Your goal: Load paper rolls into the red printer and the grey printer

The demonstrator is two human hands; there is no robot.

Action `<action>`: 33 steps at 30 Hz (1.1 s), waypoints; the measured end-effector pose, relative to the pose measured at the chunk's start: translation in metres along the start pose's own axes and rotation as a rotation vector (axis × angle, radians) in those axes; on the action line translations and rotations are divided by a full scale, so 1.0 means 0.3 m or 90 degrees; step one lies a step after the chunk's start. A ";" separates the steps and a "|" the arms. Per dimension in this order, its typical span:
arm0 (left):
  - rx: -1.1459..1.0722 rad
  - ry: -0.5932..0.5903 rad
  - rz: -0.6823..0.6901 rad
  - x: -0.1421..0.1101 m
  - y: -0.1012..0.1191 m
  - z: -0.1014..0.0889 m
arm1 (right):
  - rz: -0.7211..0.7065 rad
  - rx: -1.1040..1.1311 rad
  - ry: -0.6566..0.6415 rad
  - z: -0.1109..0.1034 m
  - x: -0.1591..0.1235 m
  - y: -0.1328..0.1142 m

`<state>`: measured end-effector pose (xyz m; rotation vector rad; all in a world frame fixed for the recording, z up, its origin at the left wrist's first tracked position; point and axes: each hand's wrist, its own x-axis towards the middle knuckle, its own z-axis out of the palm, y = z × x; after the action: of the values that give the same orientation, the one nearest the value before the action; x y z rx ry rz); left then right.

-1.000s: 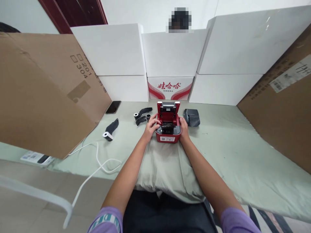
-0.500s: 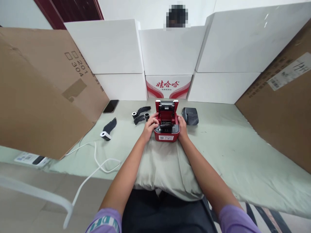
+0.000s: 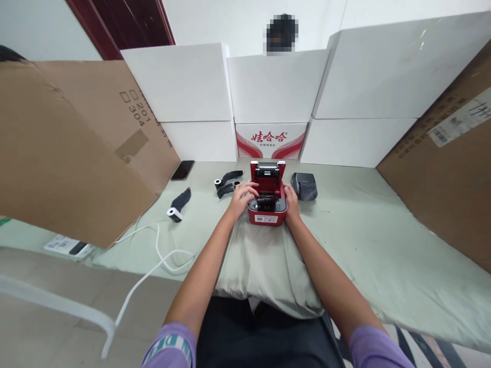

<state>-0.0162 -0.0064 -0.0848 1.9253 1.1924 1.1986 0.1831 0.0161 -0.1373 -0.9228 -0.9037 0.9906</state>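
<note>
In the head view, the change over the last second is small: the left hand point(image 3: 240, 198), in the middle of the frame, now reaches further across the rim of the red boxy plastic device with a black top panel point(image 3: 267, 209), its fingertips at the opening. The right hand point(image 3: 292, 203) keeps to the opposite wall. I judge that one hand steadies the body while the other attends to its inside.

The right grip is closed on the device's side; the left fingers are bent, and I cannot tell whether they pinch anything. The device sits at mid-frame on the bench covered in pale green, creased cloth point(image 3: 356, 225), its red hinged lid point(image 3: 268, 182) still raised. A smooth, dark cylindrical roller point(image 3: 267, 168) crosses that lid, and a glossy, crumpled-looking black bundle point(image 3: 267, 199) fills the cavity.

Left of centre lies a white paper-like roll point(image 3: 175, 214) with a matte, curling black strip point(image 3: 181, 200). Right of centre sits a dark grey, rounded-corner block point(image 3: 306, 187) with a dull surface.
</note>
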 end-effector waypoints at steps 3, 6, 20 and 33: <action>0.157 -0.095 0.006 0.056 0.074 -0.041 | -0.002 -0.015 -0.004 0.000 0.001 -0.001; 0.285 -0.247 0.029 0.128 0.138 -0.049 | 0.000 -0.013 -0.001 -0.001 0.002 -0.001; 0.567 -0.479 0.067 0.260 0.218 0.043 | -0.001 -0.022 0.000 -0.009 0.013 0.015; 0.170 0.313 -0.032 0.028 0.094 -0.307 | 0.019 -0.002 0.001 -0.003 0.000 -0.002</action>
<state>-0.0867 -0.0102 -0.0185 1.8203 1.7164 1.6123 0.1841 0.0158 -0.1370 -0.9412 -0.8933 1.0137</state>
